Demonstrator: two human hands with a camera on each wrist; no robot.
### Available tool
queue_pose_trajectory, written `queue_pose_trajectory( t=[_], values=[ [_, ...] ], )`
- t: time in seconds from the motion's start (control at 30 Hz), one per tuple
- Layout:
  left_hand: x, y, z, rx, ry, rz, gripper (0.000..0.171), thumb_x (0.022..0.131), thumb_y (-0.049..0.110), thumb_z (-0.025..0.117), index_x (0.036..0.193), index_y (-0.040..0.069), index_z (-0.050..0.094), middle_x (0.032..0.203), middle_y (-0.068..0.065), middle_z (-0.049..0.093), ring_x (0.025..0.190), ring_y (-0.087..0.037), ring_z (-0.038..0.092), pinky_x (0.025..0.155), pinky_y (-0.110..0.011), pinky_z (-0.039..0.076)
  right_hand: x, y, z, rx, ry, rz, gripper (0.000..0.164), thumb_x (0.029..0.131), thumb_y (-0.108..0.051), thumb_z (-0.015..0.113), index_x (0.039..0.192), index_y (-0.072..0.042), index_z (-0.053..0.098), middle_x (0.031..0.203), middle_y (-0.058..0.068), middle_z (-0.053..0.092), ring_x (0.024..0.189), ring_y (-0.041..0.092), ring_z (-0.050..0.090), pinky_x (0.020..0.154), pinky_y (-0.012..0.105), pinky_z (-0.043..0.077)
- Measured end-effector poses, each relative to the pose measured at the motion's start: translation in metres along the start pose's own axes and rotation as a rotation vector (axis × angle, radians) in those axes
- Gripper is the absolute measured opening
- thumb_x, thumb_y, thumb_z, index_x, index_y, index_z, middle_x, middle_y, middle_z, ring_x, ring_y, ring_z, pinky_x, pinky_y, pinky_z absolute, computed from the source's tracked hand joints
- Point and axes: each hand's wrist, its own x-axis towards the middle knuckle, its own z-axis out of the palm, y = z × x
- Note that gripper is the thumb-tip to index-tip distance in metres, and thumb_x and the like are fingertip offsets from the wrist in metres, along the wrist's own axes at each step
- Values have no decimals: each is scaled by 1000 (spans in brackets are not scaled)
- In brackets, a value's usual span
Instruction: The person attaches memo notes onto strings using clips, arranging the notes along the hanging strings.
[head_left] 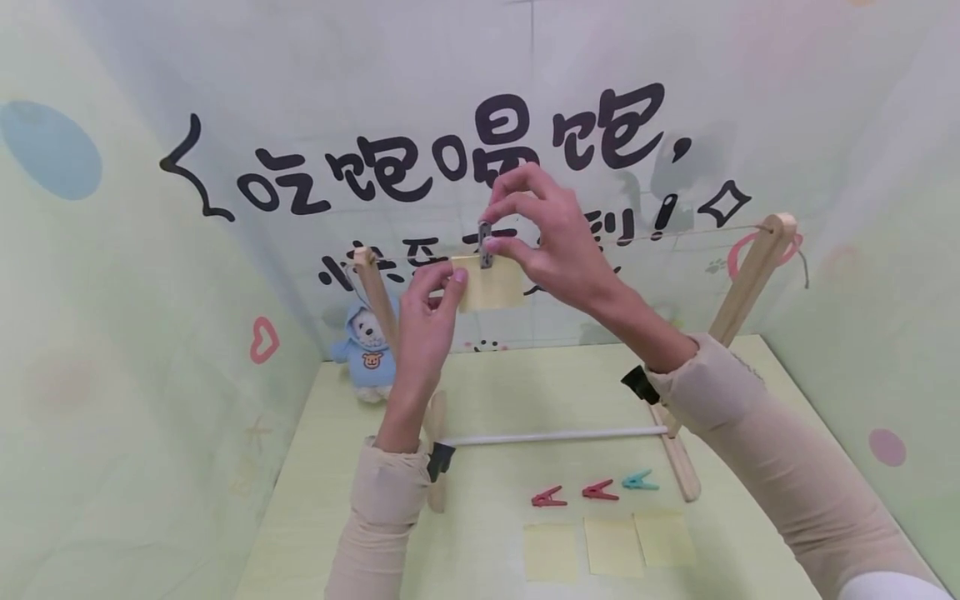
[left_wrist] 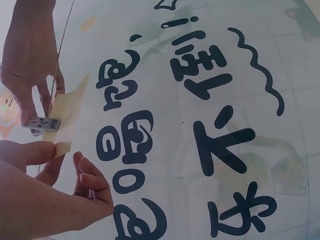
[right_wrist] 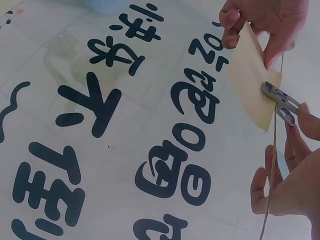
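Note:
A yellow paper sheet (head_left: 502, 287) hangs at a thin string, seen with its edge along the string (right_wrist: 270, 192) in the right wrist view. My left hand (head_left: 427, 325) pinches the sheet's left upper corner between thumb and fingers. With thumb and fingertips, my right hand (head_left: 555, 237) grips a grey clothespin (head_left: 485, 246) by its handle end. In the right wrist view the clothespin's jaws sit over the sheet's upper edge at the string. The left wrist view shows the same clothespin (left_wrist: 42, 123) between the two hands.
Wooden posts (head_left: 753, 275) carry the string at either side, joined low down by a white rod (head_left: 555, 436). Two red clothespins (head_left: 550, 497), a teal clothespin (head_left: 640, 481) and three yellow sheets (head_left: 551, 552) lie on the table. A blue-hooded plush toy (head_left: 369, 358) stands behind the left post.

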Motion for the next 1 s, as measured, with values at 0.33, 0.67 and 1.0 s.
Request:
queue_pose_trajectory(
  t=[0.33,0.67,1.0],
  values=[
    [1,-5,2,30,-2,6,27,112,20,63,123,-2,75,134,-15,66,114,-25,57,104,-45,48,-6,0,-6,-101,-85,19,37,89,-5,91,122,5,78,129,21,63,132,37,57,118,58,37],
    [-1,-8,5,30,-4,9,26,113,20,62,119,-3,73,127,-16,66,115,-28,59,105,-44,50,-47,-17,-28,-89,57,-150,27,95,0,83,121,6,76,125,24,67,122,35,63,109,28,47],
    [-4,-14,7,-3,-18,-27,25,113,19,62,124,-2,71,122,-13,64,113,-23,59,101,-36,48,-145,-17,-45,-100,65,-3,49,112,-46,61,116,-1,79,119,14,71,110,19,65,91,13,50]
  ],
)
